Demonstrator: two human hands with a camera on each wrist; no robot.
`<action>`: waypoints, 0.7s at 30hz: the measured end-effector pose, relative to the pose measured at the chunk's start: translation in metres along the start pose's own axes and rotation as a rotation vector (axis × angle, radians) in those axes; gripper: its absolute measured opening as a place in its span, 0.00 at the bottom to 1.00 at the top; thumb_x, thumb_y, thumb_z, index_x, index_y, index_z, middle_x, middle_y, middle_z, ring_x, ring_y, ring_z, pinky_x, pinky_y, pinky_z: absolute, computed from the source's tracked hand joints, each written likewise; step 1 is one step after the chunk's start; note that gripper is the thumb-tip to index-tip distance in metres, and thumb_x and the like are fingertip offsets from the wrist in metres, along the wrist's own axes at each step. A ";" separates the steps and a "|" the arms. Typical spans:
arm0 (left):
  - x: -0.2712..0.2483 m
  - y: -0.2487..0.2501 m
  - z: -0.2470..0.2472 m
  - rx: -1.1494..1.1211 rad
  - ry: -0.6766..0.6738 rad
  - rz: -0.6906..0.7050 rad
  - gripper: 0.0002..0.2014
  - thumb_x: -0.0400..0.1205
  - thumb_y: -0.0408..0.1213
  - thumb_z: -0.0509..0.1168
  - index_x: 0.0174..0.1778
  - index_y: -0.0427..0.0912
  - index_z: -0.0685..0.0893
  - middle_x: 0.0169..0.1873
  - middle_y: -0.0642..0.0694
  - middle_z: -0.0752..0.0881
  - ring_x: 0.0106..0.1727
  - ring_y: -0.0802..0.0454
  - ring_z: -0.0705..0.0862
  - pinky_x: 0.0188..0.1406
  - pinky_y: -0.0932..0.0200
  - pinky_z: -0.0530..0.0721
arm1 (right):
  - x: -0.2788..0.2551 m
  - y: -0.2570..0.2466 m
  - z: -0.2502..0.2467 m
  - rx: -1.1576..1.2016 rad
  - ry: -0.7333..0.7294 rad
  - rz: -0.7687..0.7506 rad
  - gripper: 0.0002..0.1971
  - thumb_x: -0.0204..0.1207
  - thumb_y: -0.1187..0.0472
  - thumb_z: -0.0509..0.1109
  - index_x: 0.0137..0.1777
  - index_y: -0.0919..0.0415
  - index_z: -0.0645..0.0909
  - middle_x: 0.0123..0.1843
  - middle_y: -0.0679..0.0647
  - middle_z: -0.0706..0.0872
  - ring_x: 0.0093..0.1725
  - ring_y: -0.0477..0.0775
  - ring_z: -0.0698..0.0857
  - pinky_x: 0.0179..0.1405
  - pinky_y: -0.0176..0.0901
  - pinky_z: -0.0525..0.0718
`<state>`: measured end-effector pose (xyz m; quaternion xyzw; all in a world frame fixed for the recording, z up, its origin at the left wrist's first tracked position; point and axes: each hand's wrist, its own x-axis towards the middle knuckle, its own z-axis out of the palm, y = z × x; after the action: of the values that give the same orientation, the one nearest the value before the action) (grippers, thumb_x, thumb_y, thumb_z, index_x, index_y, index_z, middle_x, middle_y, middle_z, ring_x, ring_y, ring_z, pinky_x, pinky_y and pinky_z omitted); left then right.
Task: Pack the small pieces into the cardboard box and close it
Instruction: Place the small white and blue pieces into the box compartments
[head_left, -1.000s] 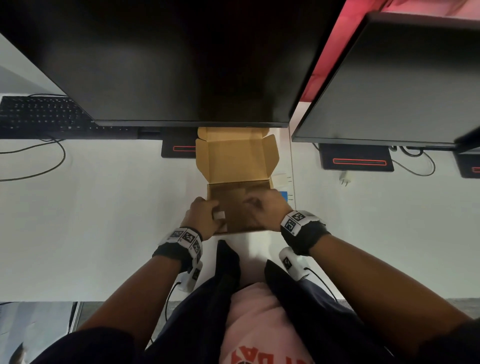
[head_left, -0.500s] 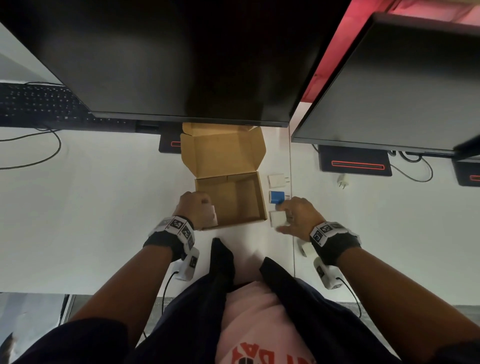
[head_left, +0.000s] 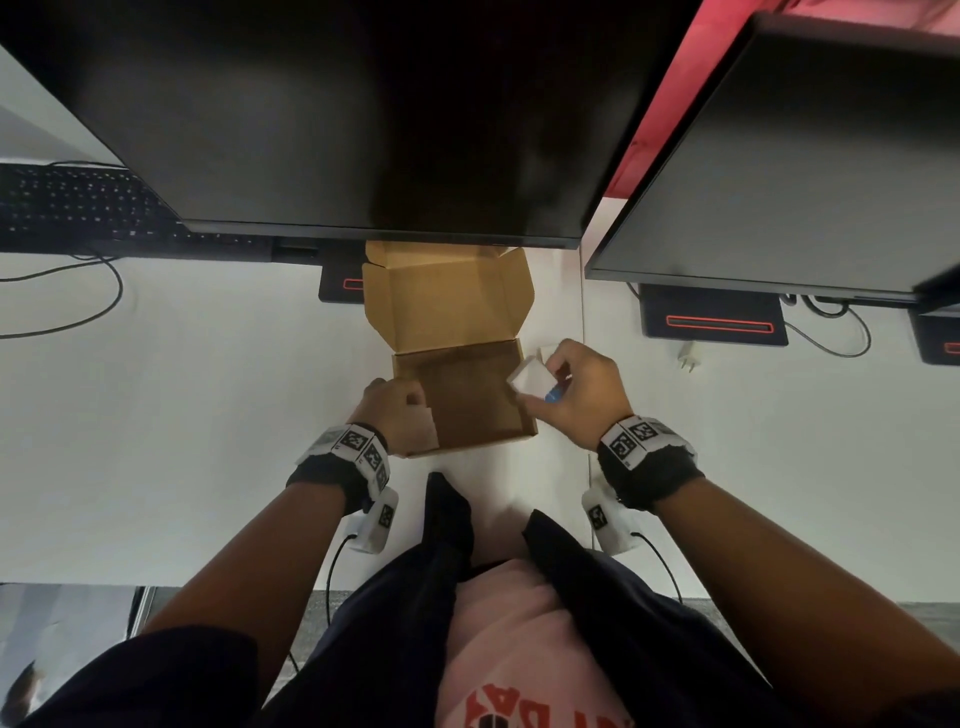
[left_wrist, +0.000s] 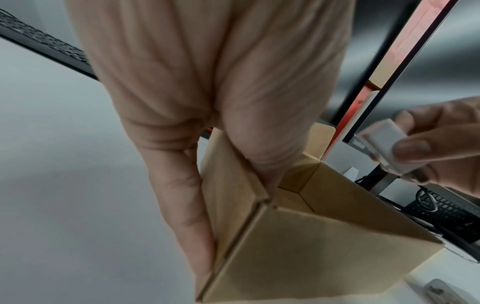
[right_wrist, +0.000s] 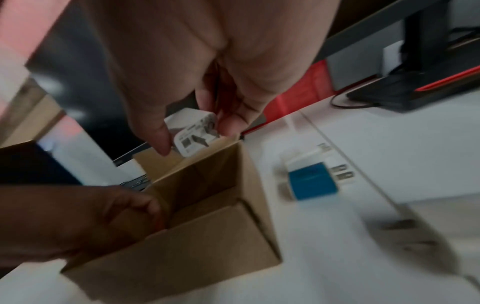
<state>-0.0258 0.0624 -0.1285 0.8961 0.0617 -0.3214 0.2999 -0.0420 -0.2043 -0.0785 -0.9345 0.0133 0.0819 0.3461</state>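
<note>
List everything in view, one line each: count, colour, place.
Box: one, brown cardboard, lid open, desk centre.
White piece: one, pinched over the box's right edge.
Blue piece: one, blue and white, on the desk right of the box.
Monitors: two, black, behind the box.
Keyboard: one, black, far left.
Desk: one, white.
Left hand: grips the box's left wall.
Right hand: holds the white piece.

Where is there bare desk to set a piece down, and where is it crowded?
Free: the white desk left of the cardboard box, bordered by the keyboard and its cable; also right of the right hand, below the monitor base. Crowded: the strip at the box's right wall, with the blue piece.
</note>
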 end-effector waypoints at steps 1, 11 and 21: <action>0.001 -0.001 0.000 0.008 -0.001 0.001 0.09 0.73 0.36 0.72 0.36 0.52 0.79 0.49 0.42 0.79 0.43 0.46 0.79 0.26 0.64 0.73 | 0.003 -0.008 0.006 -0.004 -0.017 -0.036 0.23 0.62 0.48 0.86 0.45 0.58 0.77 0.41 0.51 0.83 0.37 0.51 0.82 0.34 0.45 0.85; 0.000 -0.002 0.012 0.087 -0.029 0.046 0.18 0.75 0.39 0.73 0.59 0.49 0.78 0.56 0.39 0.75 0.54 0.42 0.75 0.38 0.64 0.72 | 0.023 -0.038 0.086 -0.326 -0.493 0.007 0.25 0.75 0.48 0.74 0.71 0.49 0.76 0.59 0.57 0.85 0.54 0.60 0.87 0.50 0.52 0.90; -0.002 0.002 0.013 0.045 -0.044 0.022 0.15 0.74 0.36 0.72 0.47 0.53 0.72 0.52 0.39 0.75 0.52 0.42 0.74 0.29 0.67 0.66 | 0.021 -0.030 0.090 -0.267 -0.518 0.036 0.15 0.73 0.55 0.77 0.59 0.55 0.84 0.50 0.55 0.88 0.47 0.58 0.87 0.44 0.46 0.88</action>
<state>-0.0339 0.0538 -0.1343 0.8959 0.0379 -0.3391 0.2844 -0.0314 -0.1230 -0.1299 -0.9194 -0.0699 0.3248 0.2106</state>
